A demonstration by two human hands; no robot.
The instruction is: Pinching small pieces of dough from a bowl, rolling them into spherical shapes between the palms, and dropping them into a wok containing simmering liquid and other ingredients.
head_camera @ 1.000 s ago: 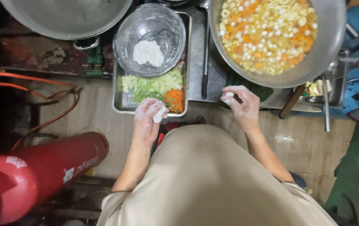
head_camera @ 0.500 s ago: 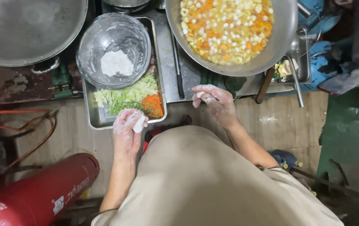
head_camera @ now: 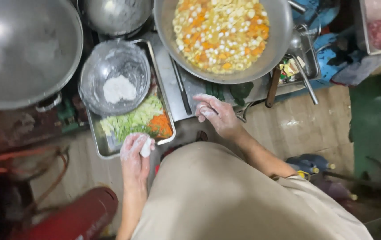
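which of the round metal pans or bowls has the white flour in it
The small round metal bowl sitting in the steel tray, above the chopped greens. The big wok holds yellow soup; the large grey pan looks empty.

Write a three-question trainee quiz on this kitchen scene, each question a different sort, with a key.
1. True or false: the left hand holds a small white lump.
2. What lies in the glass bowl? A) white powder B) red meat C) carrot
3. Fill in: the right hand rests just below the big pan of yellow and orange ____.

Key
1. True. The floury fingers close round the lump at the tray edge.
2. A. A heap of white powder sits in the bowl; the carrot lies on the tray beside the shredded greens.
3. Food. The right hand holds nothing visible.
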